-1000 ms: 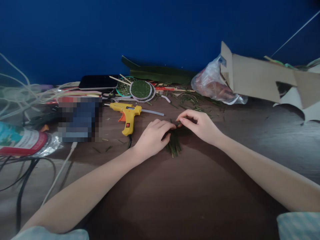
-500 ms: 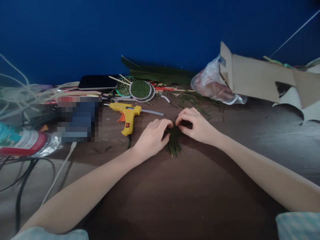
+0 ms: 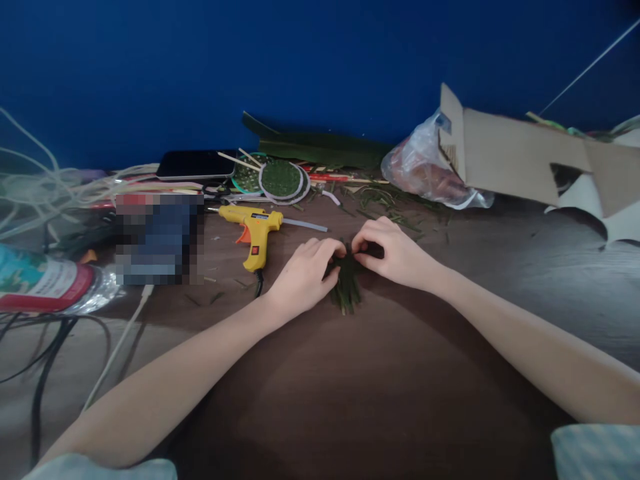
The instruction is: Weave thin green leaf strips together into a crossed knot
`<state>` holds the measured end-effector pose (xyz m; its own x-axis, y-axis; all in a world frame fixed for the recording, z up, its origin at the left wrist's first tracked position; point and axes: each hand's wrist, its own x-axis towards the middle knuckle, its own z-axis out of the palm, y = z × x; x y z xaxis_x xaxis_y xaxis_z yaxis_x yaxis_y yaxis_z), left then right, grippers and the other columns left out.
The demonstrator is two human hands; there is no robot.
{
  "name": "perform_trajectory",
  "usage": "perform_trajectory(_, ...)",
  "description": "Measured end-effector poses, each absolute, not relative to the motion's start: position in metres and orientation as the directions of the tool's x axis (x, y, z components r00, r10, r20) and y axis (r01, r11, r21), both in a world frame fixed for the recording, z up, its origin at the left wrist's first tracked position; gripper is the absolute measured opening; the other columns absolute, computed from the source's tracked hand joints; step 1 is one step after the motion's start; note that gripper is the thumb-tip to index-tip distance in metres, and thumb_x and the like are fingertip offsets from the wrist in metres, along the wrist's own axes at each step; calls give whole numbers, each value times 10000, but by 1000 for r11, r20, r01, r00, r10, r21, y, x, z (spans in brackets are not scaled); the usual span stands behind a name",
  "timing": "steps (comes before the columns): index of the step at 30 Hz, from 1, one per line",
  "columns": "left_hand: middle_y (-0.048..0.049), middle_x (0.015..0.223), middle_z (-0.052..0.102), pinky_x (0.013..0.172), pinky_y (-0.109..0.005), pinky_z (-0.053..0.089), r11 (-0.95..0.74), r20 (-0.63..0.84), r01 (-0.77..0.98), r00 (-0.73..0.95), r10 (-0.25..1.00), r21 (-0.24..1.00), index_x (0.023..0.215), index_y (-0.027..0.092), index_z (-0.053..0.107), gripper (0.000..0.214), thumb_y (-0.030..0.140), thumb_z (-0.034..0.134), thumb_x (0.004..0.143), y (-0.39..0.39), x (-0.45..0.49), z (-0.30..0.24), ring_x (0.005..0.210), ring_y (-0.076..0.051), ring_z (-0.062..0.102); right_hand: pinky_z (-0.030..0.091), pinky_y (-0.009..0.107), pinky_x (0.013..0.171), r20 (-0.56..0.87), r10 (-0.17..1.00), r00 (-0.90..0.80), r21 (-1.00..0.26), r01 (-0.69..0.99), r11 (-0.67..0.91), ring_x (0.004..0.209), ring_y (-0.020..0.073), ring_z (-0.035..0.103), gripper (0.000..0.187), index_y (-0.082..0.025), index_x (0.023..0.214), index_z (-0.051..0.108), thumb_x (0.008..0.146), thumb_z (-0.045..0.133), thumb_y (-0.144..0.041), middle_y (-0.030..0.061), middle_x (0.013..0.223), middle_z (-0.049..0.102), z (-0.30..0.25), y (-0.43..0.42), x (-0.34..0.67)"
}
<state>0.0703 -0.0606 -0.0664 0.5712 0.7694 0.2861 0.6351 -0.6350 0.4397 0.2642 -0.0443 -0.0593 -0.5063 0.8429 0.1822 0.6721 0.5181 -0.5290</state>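
Note:
A small bunch of narrow green leaf strips point(image 3: 346, 293) lies on the dark table, its loose ends fanned toward me. On its left side my left hand point(image 3: 309, 273) is closed, thumb and fingers gripping the strips. My right hand point(image 3: 387, 247) is curled in a pinch at the upper right of the bunch; what lies between its fingertips is too small to make out. Left of my hands rests a yellow glue gun point(image 3: 256, 230) with a glue stick point(image 3: 306, 225) out of its back.
Behind lie round green pieces with pale rims point(image 3: 283, 180), a black phone point(image 3: 196, 164), a long green leaf point(image 3: 320, 150) and leaf scraps point(image 3: 380, 199). A plastic bag point(image 3: 425, 163) and a cardboard box point(image 3: 515, 150) stand at right. At left are a bottle point(image 3: 45, 280) and cables point(image 3: 37, 393).
The fingers of my right hand have shifted very slightly at the top of the bunch, and the strips' ends have moved a little left. My left hand has stayed in place.

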Motion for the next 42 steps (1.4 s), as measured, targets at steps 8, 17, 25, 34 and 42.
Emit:
perform_trajectory(8, -23, 898, 574, 770, -309, 446, -623, 265, 638, 571, 777, 452, 930, 180, 476, 210, 60, 522, 763, -62, 70, -65, 844, -166, 528, 342, 359, 764, 179, 841, -510, -532, 669, 519, 826, 203, 458, 29, -194, 743, 540, 770, 551, -196, 35, 790, 549, -59, -45, 265)
perform_trajectory(17, -47, 922, 554, 808, -343, 435, -558, 316, 705, 461, 829, 438, 892, 171, 487, 159, 60, 487, 777, -60, 67, -63, 890, -196, 495, 356, 354, 757, 331, 825, -458, -464, 683, 565, 819, 202, 462, 77, -196, 771, 520, 755, 510, -122, 43, 838, 573, -61, -51, 260)
perform_trajectory(25, -101, 1026, 490, 880, -408, 386, -472, 355, 816, 354, 865, 336, 830, 159, 509, 125, 128, 545, 715, -64, 69, -65, 996, -251, 449, 344, 356, 743, 284, 838, -467, -408, 732, 546, 840, 219, 451, 78, -201, 774, 503, 778, 570, -242, 48, 846, 562, -63, -57, 255)
perform_trajectory(34, -87, 986, 511, 851, -411, 389, -450, 285, 834, 369, 885, 320, 832, 167, 505, 103, 174, 558, 744, -63, 69, -64, 983, -254, 469, 361, 378, 766, 302, 848, -435, -441, 726, 529, 861, 239, 462, 66, -211, 802, 515, 767, 569, -227, 58, 858, 556, -64, -55, 256)
perform_trajectory(42, -76, 962, 525, 839, -405, 398, -452, 285, 831, 369, 884, 324, 822, 167, 510, 95, 178, 563, 744, -62, 69, -65, 966, -250, 476, 362, 369, 762, 287, 854, -434, -452, 725, 520, 854, 230, 462, 63, -203, 790, 515, 765, 572, -212, 55, 843, 554, -64, -55, 256)
